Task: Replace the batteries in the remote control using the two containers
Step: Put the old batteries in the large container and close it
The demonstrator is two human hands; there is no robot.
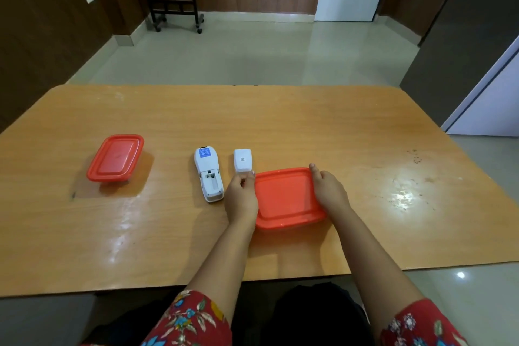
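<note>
Remote: one white plastic remote control (209, 174), face-down, bay uncovered, centre of wooden table (280, 121)
Cover: one white battery cover (243, 161) beside it
Containers: two, rectangular, red-lidded; left container (115, 158), near container (283, 196)
Hands: left hand (241, 199), right hand (330, 191) gripping near container's sides

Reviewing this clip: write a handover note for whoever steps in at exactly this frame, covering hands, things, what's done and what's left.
Left hand: fingers curled at the far left corner of the near container.
Right hand: holds that container's right edge, thumb on the lid.
Things: the remote lies back-up on the table, its battery bay open and seemingly empty. The battery cover lies just right of it. The far container stands lidded at the left.
Done: cover off.
Left: open the near container, fit batteries, refit the cover. What either container holds is not visible.
</note>
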